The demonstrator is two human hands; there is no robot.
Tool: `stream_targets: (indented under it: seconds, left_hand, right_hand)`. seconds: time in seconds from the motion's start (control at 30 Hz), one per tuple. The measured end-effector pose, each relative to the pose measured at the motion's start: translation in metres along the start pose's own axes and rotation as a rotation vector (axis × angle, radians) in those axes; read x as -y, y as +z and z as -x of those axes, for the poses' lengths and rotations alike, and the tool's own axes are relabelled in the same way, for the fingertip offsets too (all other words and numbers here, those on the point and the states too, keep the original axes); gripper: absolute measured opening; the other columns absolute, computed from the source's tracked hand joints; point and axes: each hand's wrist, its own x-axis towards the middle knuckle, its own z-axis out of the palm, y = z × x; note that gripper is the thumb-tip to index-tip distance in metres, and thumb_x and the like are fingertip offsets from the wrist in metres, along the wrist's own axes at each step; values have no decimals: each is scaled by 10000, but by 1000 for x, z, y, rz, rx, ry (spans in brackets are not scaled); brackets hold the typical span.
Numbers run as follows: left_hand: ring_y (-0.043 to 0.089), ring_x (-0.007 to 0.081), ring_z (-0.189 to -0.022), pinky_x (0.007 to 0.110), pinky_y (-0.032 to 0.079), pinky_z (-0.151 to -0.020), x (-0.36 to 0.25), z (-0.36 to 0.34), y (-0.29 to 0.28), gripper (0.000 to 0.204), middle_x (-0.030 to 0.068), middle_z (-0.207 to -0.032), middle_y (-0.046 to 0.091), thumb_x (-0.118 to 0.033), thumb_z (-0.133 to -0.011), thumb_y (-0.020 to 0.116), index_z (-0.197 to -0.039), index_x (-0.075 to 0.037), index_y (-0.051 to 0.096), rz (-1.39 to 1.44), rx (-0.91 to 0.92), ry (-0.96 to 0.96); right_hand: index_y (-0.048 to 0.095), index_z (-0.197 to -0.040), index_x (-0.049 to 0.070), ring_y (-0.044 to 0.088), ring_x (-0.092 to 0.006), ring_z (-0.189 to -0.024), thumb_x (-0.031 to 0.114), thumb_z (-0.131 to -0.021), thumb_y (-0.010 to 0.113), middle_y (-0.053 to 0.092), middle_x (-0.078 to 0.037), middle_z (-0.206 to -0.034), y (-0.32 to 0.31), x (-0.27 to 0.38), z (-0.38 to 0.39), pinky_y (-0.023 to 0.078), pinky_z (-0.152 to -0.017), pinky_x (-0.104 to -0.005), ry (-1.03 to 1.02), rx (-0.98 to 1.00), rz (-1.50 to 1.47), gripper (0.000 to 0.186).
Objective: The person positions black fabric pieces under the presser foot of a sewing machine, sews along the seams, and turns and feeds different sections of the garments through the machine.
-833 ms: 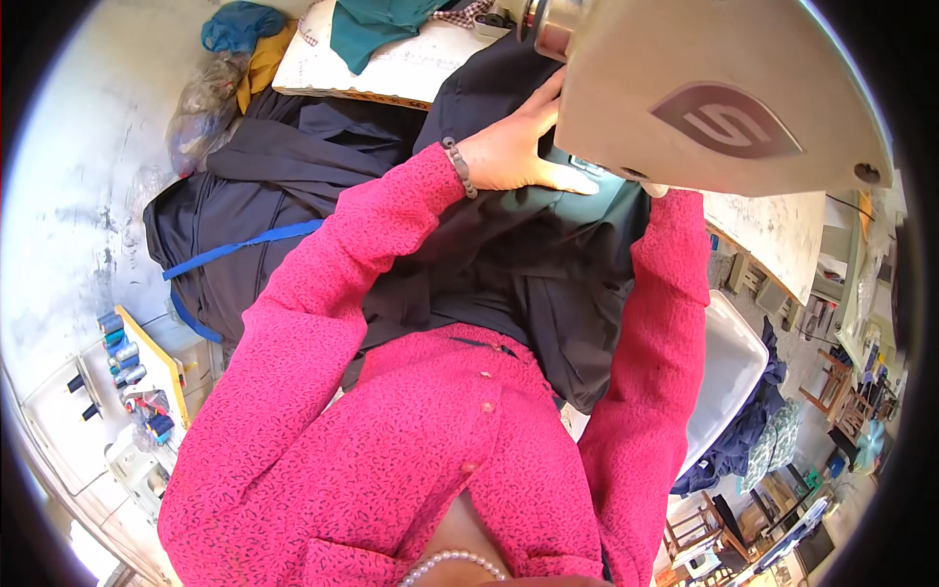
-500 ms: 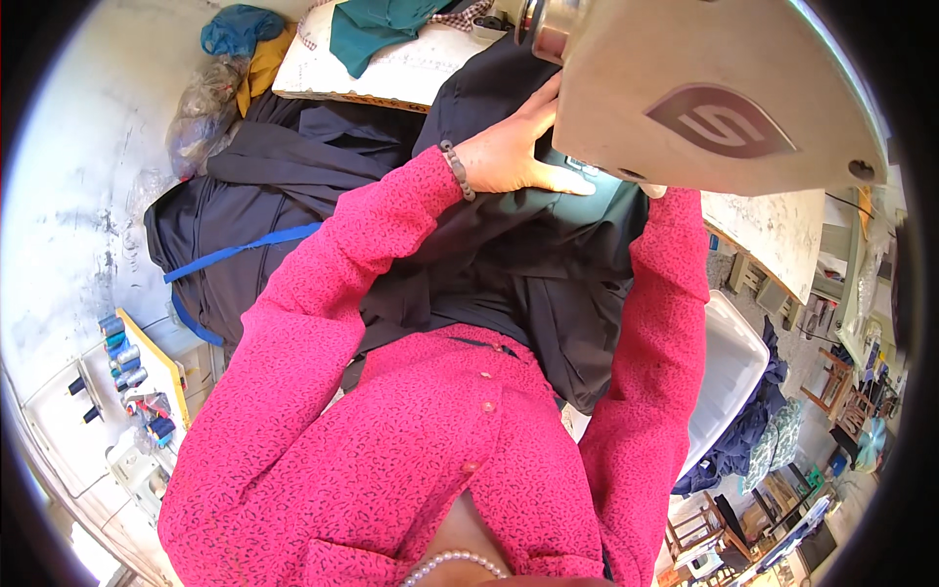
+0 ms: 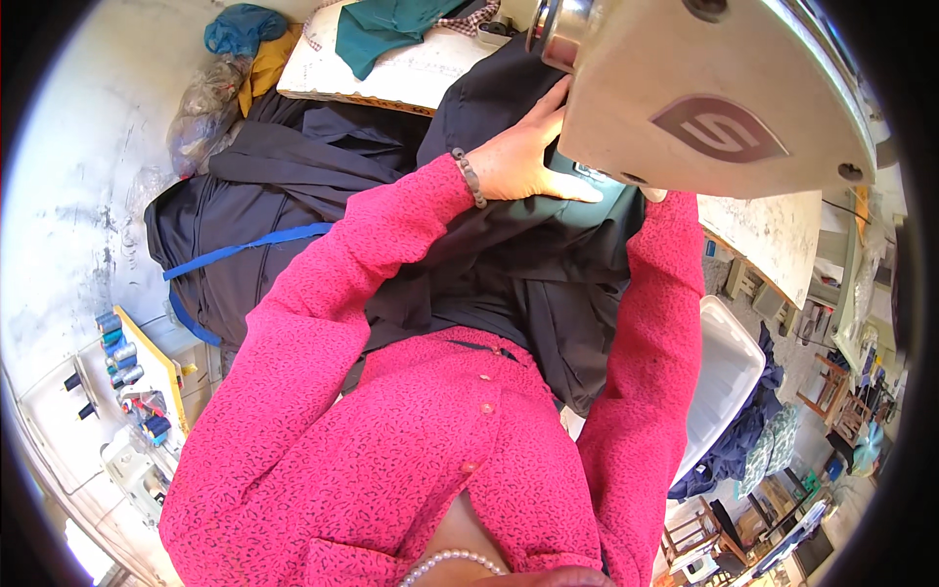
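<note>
My left hand (image 3: 523, 164) lies flat on dark cloth beside the sewing machine head (image 3: 714, 108), its fingers spread and the thumb stretched to the right. Under the thumb a dark green piece of cloth (image 3: 592, 210) shows, lit from above. A small pale printed patch sits just above the thumb tip. Of my right hand (image 3: 655, 195) only a sliver shows below the machine head; its fingers are hidden behind it. The black cloth (image 3: 489, 264) spreads from under my hands down into my lap and off to the left. The needle is out of sight.
A white table (image 3: 401, 78) at the back carries a green cloth piece (image 3: 386, 34). Plastic bags (image 3: 210, 103) hang at the left wall. Thread spools (image 3: 119, 347) stand at lower left. A white plastic tub (image 3: 719, 372) stands at right, with dark clothes (image 3: 748, 445) past it.
My left hand has shifted slightly right on the cloth, its thumb reaching a little farther along the green piece. The right hand stays behind the machine head.
</note>
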Motion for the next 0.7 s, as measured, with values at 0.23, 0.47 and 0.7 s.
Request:
stream_targets:
  seconds: [0.23,0.47,0.7]
  left_hand:
    - [118,305,-1426,377,220,-1130,-21,12,-10,1038,211,-1522,121,-345,-679,818,-1463,-53,202,23,32,5]
    - [627,395,-819,452,507,-727,-26,107,-11,426,225,-846,642,-394,-809,655,-1033,-39,582,-620,184,-315]
    - [610,280,-601,383,463,-497,-79,129,69,241,73,-622,568,-352,-893,548,-797,-134,586,-353,436,250]
  right_hand:
    - [558,-1194,-27,556,-190,-1060,240,-832,665,605,-105,-1159,2,-5,-3,421,-925,-326,20,4,-18,462]
    - [553,-1203,-29,552,-185,-1067,249,-836,666,601,-103,-1168,-10,-11,1,419,-930,-323,115,48,-145,474]
    - [505,-1273,-12,543,-177,-1063,234,-816,703,585,-70,-1175,-75,21,85,411,-948,-313,601,498,-629,556]
